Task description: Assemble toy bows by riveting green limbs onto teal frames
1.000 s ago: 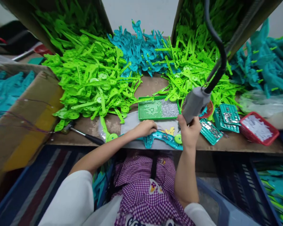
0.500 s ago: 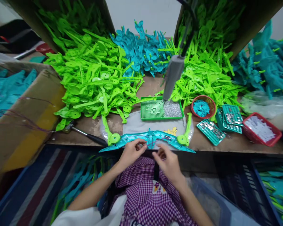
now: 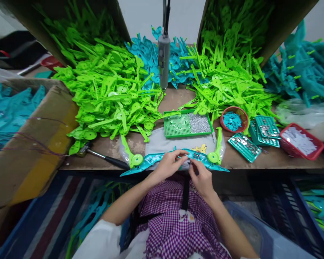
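Note:
A blue plastic bow-shaped toy half [image 3: 151, 160] lies across the table's front edge, a green arm [image 3: 136, 160] at its left end and another green arm [image 3: 214, 157] at its right. Over its middle, my left hand [image 3: 170, 164] has thumb and fingers pinched together. My right hand [image 3: 202, 177] is closed in a pinch just beside it, the fingertips of both hands nearly meeting. Whatever small thing they hold is hidden between the fingers. A small metal part [image 3: 197, 155] shows in the shell right of my left fingertips.
A grey electric screwdriver [image 3: 163, 61] hangs above the table. Behind the bow stands a green tray [image 3: 164, 130] of screws. Green parts [image 3: 110, 93] are heaped at the back. A hammer [image 3: 108, 158] lies left; a red basket [image 3: 247, 124], teal trays [image 3: 244, 147] and red bin [image 3: 320, 147] stand right.
The hanging screwdriver has swung left and away from the screw tray, and now hangs upright. My hands have come together over the bow's middle; they were apart before.

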The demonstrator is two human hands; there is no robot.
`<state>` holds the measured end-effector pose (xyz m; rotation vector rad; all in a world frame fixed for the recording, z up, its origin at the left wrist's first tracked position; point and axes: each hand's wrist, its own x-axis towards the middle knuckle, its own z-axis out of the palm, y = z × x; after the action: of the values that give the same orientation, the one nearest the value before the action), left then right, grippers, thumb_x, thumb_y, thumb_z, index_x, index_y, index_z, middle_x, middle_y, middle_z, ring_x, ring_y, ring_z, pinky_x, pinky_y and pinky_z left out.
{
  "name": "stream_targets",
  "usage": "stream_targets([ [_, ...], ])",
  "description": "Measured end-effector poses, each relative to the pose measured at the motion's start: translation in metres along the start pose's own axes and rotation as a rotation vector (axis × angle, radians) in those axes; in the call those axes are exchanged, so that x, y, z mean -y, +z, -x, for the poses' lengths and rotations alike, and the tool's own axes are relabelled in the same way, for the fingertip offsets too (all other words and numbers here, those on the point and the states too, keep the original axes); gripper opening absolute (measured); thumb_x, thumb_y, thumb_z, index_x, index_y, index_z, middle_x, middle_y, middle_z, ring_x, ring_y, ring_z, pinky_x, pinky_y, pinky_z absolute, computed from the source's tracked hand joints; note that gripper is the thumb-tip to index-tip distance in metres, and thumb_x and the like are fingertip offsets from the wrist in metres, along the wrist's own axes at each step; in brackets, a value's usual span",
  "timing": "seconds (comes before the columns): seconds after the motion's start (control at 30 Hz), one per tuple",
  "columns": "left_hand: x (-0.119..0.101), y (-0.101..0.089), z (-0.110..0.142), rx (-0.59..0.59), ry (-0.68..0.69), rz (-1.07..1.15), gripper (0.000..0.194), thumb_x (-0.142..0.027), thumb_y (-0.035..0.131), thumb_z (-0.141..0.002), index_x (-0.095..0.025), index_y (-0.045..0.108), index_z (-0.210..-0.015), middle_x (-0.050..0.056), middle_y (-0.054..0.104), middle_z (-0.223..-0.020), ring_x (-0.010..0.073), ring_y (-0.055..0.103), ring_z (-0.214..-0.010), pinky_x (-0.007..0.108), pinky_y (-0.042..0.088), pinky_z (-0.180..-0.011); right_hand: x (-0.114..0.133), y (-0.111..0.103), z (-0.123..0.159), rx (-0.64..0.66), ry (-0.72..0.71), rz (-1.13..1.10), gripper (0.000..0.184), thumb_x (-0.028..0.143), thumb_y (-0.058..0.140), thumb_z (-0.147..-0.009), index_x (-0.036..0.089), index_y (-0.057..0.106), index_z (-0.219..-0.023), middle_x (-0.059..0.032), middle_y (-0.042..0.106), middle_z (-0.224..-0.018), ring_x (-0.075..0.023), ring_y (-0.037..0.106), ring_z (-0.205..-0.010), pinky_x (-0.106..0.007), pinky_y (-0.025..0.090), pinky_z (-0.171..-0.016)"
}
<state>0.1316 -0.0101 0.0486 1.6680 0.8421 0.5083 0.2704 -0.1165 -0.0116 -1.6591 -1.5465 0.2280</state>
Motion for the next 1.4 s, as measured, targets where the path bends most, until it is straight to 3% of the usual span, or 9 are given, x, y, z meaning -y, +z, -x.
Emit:
stream_targets([
  [0.13, -0.009, -0.004, -0.034, 0.041, 0.163, -0.330, 0.030, -0.037, 0.053, -0.091, -0.019, 0.064, -0.111, 0.006, 0.070, -0.108, 0.0177, 0.064, -0.089, 0.029, 0.048, -0.078, 0.000, 0.003, 0.009, 0.088, -0.031, 0.027, 0.021, 0.019, 0.046, -0.091, 0.017, 0.059, -0.108, -0.0070, 0.070, -0.089, -0.0163, 0.068, -0.076, -0.028, 0.055, -0.071],
  [0.23, -0.010, 0.009, -0.064, 0.211, 0.143, -0.581, 0.044, -0.042, 0.064, -0.083, -0.018, 0.061, -0.119, 0.009, 0.069, -0.109, 0.0229, 0.064, -0.096, 0.031, 0.048, -0.079, 0.001, 0.002, 0.007, 0.121, -0.050, 0.004, 0.021, 0.019, 0.047, -0.090, 0.017, 0.059, -0.106, -0.0067, 0.071, -0.087, -0.0163, 0.069, -0.072, -0.027, 0.055, -0.068],
  [0.3, -0.009, 0.016, -0.078, 0.281, 0.110, -0.690, 0.042, -0.036, 0.068, -0.080, -0.018, 0.063, -0.118, 0.008, 0.071, -0.102, 0.0241, 0.064, -0.095, 0.030, 0.047, -0.076, 0.002, -0.002, 0.005, 0.130, -0.004, -0.079, 0.021, 0.019, 0.048, -0.089, 0.018, 0.059, -0.106, -0.0064, 0.071, -0.090, -0.0157, 0.069, -0.074, -0.027, 0.056, -0.070],
  [0.47, -0.004, 0.011, -0.094, 0.426, 0.076, -0.677, 0.026, -0.025, 0.066, -0.081, -0.017, 0.071, -0.105, 0.005, 0.074, -0.087, 0.0173, 0.065, -0.079, 0.024, 0.043, -0.070, 0.002, -0.006, 0.008, 0.152, 0.210, -0.369, 0.018, 0.026, 0.058, -0.084, 0.019, 0.058, -0.101, -0.0042, 0.071, -0.092, -0.0145, 0.070, -0.076, -0.026, 0.058, -0.073],
  [0.67, -0.001, 0.003, -0.104, 0.592, 0.030, -0.484, 0.019, -0.018, 0.061, -0.080, -0.014, 0.072, -0.095, 0.002, 0.074, -0.086, 0.0119, 0.063, -0.073, 0.019, 0.042, -0.066, -0.001, 0.000, 0.018, 0.095, 0.319, -0.266, 0.014, 0.031, 0.055, -0.088, 0.020, 0.059, -0.095, -0.0028, 0.069, -0.085, -0.0138, 0.067, -0.071, -0.026, 0.056, -0.068],
  [0.9, -0.006, 0.007, -0.094, 0.465, 0.102, -0.477, 0.011, -0.014, 0.067, -0.071, -0.015, 0.071, -0.082, 0.000, 0.070, -0.072, 0.0129, 0.062, -0.067, 0.020, 0.041, -0.061, 0.003, 0.013, 0.027, 0.209, 0.192, -0.154, 0.021, 0.028, 0.047, -0.093, 0.019, 0.058, -0.107, -0.0075, 0.070, -0.098, -0.0178, 0.069, -0.084, -0.029, 0.056, -0.076],
  [1.07, -0.001, 0.008, -0.093, 0.431, 0.076, -0.322, 0.022, -0.020, 0.061, -0.080, -0.014, 0.071, -0.098, 0.004, 0.073, -0.084, 0.0144, 0.064, -0.073, 0.022, 0.045, -0.067, -0.001, 0.012, 0.024, 0.223, 0.205, -0.169, 0.019, 0.028, 0.045, -0.094, 0.019, 0.056, -0.107, -0.0064, 0.069, -0.097, -0.0161, 0.068, -0.081, -0.027, 0.055, -0.074],
  [1.27, -0.009, 0.033, -0.089, 0.405, 0.179, -0.710, 0.022, -0.032, 0.060, -0.084, -0.017, 0.071, -0.095, 0.009, 0.068, -0.098, 0.0210, 0.062, -0.085, 0.028, 0.045, -0.073, 0.008, 0.004, 0.013, 0.313, 0.105, 0.020, 0.017, 0.023, 0.044, -0.094, 0.018, 0.059, -0.099, -0.0059, 0.069, -0.091, -0.0182, 0.067, -0.080, -0.028, 0.053, -0.072],
  [1.4, -0.014, 0.033, -0.089, 0.417, 0.225, -0.798, 0.014, -0.023, 0.056, -0.085, -0.017, 0.069, -0.088, 0.008, 0.067, -0.091, 0.0194, 0.061, -0.081, 0.027, 0.044, -0.070, 0.017, -0.003, 0.019, 0.364, 0.040, 0.080, 0.019, 0.023, 0.043, -0.095, 0.018, 0.059, -0.103, -0.0059, 0.068, -0.092, -0.0176, 0.067, -0.080, -0.027, 0.052, -0.071],
])
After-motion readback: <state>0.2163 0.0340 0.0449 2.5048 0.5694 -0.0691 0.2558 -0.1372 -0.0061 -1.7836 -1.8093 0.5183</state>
